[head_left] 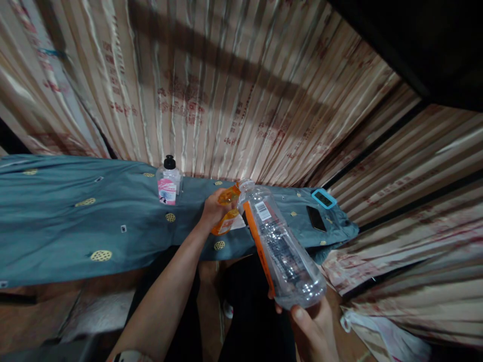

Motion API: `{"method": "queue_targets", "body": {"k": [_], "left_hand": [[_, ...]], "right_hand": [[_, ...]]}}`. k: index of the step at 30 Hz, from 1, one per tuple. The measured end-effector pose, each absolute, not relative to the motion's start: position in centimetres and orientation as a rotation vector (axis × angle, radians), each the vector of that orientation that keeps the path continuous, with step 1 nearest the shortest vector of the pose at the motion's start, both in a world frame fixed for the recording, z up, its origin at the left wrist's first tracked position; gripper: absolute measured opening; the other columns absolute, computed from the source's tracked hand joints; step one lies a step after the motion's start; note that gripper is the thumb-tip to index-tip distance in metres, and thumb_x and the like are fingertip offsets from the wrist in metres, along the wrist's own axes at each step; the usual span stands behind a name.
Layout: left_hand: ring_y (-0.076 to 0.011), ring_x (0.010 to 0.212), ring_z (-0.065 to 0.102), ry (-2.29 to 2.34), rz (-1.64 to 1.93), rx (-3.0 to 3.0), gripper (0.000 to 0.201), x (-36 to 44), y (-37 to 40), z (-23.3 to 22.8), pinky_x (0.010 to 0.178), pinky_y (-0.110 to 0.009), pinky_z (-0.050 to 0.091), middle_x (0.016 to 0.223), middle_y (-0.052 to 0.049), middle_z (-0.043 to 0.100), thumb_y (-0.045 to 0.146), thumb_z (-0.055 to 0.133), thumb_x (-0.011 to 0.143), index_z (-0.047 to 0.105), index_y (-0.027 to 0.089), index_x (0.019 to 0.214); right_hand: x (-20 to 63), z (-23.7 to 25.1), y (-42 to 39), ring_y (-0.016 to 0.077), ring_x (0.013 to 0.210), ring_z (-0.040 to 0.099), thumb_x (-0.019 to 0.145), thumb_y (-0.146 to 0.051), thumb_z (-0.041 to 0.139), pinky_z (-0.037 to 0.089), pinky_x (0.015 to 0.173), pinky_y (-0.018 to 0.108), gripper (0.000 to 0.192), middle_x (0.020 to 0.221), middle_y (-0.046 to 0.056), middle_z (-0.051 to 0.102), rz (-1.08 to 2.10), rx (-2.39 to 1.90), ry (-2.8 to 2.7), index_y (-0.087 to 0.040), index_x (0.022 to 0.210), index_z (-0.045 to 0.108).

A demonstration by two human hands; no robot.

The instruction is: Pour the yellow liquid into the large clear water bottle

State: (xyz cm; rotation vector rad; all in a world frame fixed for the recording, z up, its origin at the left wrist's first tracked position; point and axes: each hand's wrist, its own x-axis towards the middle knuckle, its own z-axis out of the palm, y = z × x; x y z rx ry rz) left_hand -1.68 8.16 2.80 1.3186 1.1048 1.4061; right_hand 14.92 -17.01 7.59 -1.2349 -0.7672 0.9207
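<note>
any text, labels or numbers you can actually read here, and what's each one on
None can be quoted; every print is too small or blurred.
Clear bottle in the right hand: white barcode sticker, digits unreadable.
Orange bottle in the left hand: label blurred.
Black-capped bottle on the blue cloth: pink label, print unreadable.
Striped curtain: red printed characters, too blurred.

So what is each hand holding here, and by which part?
The left hand grips the small orange bottle around its middle. The right hand holds the clear plastic bottle by its base.
</note>
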Motion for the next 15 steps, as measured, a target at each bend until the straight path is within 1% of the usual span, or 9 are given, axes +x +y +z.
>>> {"method": "queue_targets", "body": {"k": [4,10,15], "left_hand": [[-0.0175,0.071,0.064,1.087,1.409,1.319,0.026,-1.63,8.31,2.56,0.065,-0.027,0.049,0.078,0.002,0.071,0.024,0.073,0.06,0.068,0.02,0.085],[-0.019,0.073,0.065,1.099,1.419,1.326,0.031,-1.63,8.59,2.12,0.064,-0.028,0.05,0.079,0.001,0.072,0.029,0.077,0.06,0.069,0.02,0.089],[-0.0178,0.07,0.063,1.095,1.419,1.318,0.027,-1.57,8.66,2.13,0.063,-0.027,0.048,0.077,0.002,0.07,0.028,0.075,0.06,0.068,0.021,0.085]], "right_hand": [[14.9,7.68,-17.05,0.0168,0.059,0.068,0.06,-0.057,0.093,0.053,0.06,0.025,0.056,0.074,0.005,0.078,0.93,-1.24,-0.781,-0.02,0.094,0.07],[15.07,7.47,-17.02,0.0157,0.057,0.065,0.061,-0.056,0.093,0.051,0.059,0.025,0.054,0.072,0.004,0.078,0.934,-1.232,-0.787,-0.019,0.093,0.07],[15.09,7.35,-17.0,0.0163,0.058,0.067,0.059,-0.055,0.093,0.051,0.058,0.025,0.055,0.073,0.005,0.078,0.933,-1.23,-0.778,-0.019,0.094,0.071]]}}
